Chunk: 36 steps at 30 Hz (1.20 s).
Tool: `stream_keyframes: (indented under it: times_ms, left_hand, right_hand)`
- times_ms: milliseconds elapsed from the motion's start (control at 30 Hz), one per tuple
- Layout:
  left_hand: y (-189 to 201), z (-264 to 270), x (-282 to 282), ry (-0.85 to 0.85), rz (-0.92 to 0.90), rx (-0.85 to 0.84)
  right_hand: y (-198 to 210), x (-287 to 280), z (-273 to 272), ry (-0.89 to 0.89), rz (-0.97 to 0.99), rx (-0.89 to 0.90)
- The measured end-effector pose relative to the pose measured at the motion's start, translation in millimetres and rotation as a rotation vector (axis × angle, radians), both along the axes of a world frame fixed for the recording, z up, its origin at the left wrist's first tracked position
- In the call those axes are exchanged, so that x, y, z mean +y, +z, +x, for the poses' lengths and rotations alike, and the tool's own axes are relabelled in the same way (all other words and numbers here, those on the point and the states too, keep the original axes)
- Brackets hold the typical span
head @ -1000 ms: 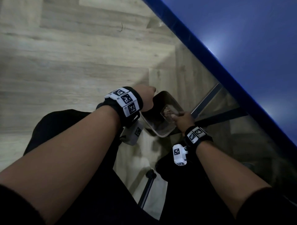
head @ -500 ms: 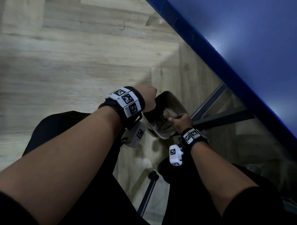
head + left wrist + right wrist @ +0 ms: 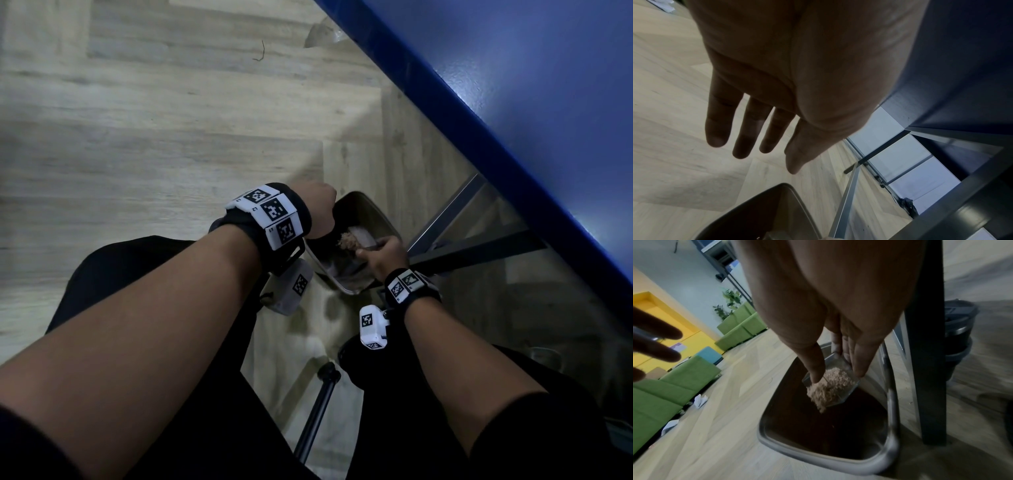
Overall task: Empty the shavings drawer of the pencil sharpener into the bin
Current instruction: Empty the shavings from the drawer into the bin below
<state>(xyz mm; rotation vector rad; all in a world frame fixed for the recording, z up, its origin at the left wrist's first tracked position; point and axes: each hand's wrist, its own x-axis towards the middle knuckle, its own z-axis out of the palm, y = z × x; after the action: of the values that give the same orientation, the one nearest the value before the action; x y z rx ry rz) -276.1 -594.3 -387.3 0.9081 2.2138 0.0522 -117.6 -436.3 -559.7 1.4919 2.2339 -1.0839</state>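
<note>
The small clear shavings drawer (image 3: pixel 840 365) is pinched between the thumb and fingers of my right hand (image 3: pixel 836 369) and tipped mouth-down over the bin. A clump of tan shavings (image 3: pixel 828 387) slides out past its lower lip above the dark opening of the metal-rimmed bin (image 3: pixel 890 443). In the head view the right hand (image 3: pixel 380 255) holds the drawer (image 3: pixel 363 238) inside the bin's rim (image 3: pixel 383 219). My left hand (image 3: pixel 756 142) hovers flat beside the bin's left rim (image 3: pixel 795 193), fingers straight, holding nothing.
The blue table edge (image 3: pixel 479 137) runs overhead on the right, with a dark leg (image 3: pixel 927 353) and grey metal braces (image 3: pixel 445 219) close behind the bin. A black tripod leg (image 3: pixel 318 404) stands between my knees. Another dark bin (image 3: pixel 957 331), green sofas (image 3: pixel 674 386) and paper scraps (image 3: pixel 701 400) lie farther off.
My right hand has lowered and tilted the drawer further into the bin, so the shavings now spill from its end. The left hand has stayed beside the rim.
</note>
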Motion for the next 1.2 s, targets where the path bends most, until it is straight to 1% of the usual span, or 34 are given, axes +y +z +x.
stream_keyframes:
  times_ms: [267,467,633,967,1200]
  left_hand:
    - [-1,-1,1,0.005,0.005,-0.013]
    - [-4,-2,2,-0.006,0.009,-0.013]
    - [-6,-3,2,-0.018,0.006,-0.015]
    - [-5,-3,2,-0.029,0.005,-0.028]
    - [0,-2,1,0.006,0.021,-0.039]
  right_hand:
    - [3,1,-1,0.039,0.009,-0.034]
    - [4,-1,2,0.054,0.039,-0.019]
    - [10,-7,-4,0.121,0.140,0.001]
    - [13,-12,-11,0.255,0.241,0.012]
    - [17,-14,-14,0.379,0.338,0.037]
